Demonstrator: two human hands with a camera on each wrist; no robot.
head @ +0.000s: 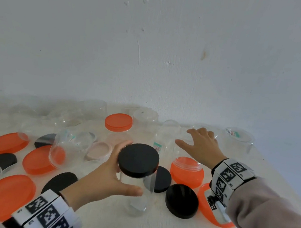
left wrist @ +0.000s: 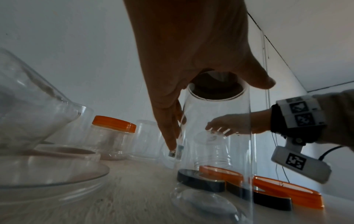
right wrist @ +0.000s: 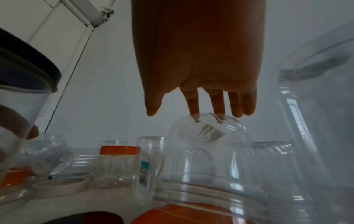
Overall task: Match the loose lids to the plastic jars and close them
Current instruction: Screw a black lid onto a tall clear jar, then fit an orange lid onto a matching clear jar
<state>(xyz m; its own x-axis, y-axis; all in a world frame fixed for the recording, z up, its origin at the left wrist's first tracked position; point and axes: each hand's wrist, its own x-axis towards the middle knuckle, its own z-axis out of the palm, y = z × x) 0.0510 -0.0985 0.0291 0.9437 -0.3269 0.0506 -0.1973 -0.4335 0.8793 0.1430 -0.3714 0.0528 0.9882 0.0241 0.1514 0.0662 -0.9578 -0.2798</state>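
Note:
My left hand point(head: 122, 168) grips a tall clear jar point(head: 137, 193) just under its black lid point(head: 138, 159), thumb in front and fingers behind. From the left wrist view the jar point(left wrist: 216, 144) stands on the table and the lid point(left wrist: 216, 86) caps it under my palm. My right hand point(head: 195, 139) reaches to the back right, fingers straight. In the right wrist view its fingertips point(right wrist: 194, 112) touch the base of an upturned clear jar point(right wrist: 206, 144). The held jar point(right wrist: 21, 103) shows at that view's left edge.
Loose black lids point(head: 182, 201) point(head: 163, 179) and orange lids point(head: 3, 198) point(head: 37, 160) point(head: 210, 207) lie around the hands, plus a pink lid point(head: 100, 150). An orange-lidded jar point(head: 118, 123) and several open clear jars point(head: 238, 140) stand along the wall. An orange lid point(head: 186, 174) holds a jar neck.

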